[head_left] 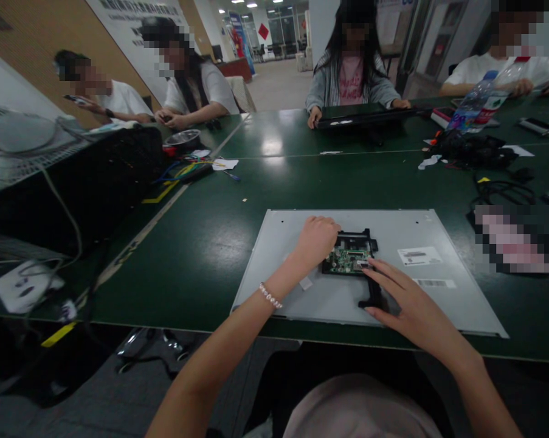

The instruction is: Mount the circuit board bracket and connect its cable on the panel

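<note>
A flat grey metal panel (pixel 274 255), like the back of a display screen, lies on the green table in front of me. Near its middle sits a black plastic bracket (pixel 374 292) with a green circuit board (pixel 349 260) in it. My left hand (pixel 317 238), with a beaded bracelet on the wrist, is curled over the bracket's upper left edge; its fingertips are hidden behind the knuckles. From the right, my right hand (pixel 406 304) reaches in with fingers stretched and apart, the tips at the board's right side and the thumb by the bracket's lower arm.
Left stands a large black box (pixel 73 188) with cables. Wires (pixel 178 173) lie beyond it. On the right are a black cable (pixel 504 190), a blurred-out flat object (pixel 514 240) and plastic bottles (pixel 472 106). Several people sit opposite; one holds a dark panel (pixel 360 118).
</note>
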A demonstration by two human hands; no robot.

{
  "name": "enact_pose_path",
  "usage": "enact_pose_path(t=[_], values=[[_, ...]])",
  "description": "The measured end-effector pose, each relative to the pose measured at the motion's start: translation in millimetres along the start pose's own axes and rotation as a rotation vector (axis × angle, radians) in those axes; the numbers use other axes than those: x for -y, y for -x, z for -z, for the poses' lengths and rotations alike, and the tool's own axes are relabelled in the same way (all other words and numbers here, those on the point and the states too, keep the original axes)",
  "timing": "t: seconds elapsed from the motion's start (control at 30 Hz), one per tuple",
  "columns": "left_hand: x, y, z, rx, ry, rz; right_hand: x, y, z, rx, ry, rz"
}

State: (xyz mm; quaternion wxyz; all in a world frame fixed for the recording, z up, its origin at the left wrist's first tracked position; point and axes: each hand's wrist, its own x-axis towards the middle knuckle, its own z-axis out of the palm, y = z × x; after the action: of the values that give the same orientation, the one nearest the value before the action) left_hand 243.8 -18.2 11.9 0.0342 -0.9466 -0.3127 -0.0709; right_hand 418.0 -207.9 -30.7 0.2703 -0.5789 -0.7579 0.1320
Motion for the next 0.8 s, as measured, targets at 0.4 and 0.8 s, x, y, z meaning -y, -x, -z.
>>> enact_pose_path(t=[0.4, 0.8], values=[[-1.6, -3.5, 6.6, -0.027, 0.102, 0.06, 7.3, 3.4, 10.7, 0.013, -0.019, -0.045], [28.0, 98.3, 32.5, -0.262, 0.361, 0.52, -61.9, 30.8, 56.3, -0.44, 0.122, -0.645]])
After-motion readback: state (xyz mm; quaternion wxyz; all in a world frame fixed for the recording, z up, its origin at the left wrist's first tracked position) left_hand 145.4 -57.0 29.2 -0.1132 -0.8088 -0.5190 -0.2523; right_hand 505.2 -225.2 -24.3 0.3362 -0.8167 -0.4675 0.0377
